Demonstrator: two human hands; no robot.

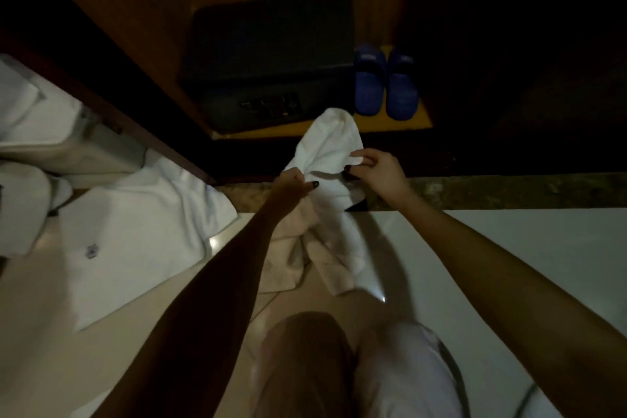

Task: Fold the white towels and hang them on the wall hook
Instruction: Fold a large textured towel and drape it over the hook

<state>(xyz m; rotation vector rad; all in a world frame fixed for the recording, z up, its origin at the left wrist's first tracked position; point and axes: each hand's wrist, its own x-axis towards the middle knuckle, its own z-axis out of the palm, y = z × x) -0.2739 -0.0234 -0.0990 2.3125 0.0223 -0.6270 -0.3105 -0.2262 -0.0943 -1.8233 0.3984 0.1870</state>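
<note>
A crumpled white towel [325, 153] hangs in front of me over the pale floor. My left hand [293, 181] grips its upper edge on the left. My right hand [375, 173] pinches the same edge on the right, a short way apart. The towel's lower part droops and bunches below my hands. A second white towel [135, 231] with a small dark emblem lies spread flat on the floor at the left. No wall hook is in view.
A dark safe [268, 58] and a pair of blue slippers [385, 81] sit on a low wooden shelf ahead. A stone threshold [509, 190] runs across the floor. More white cloth and a pale bin [68, 146] are at the far left. My legs show below.
</note>
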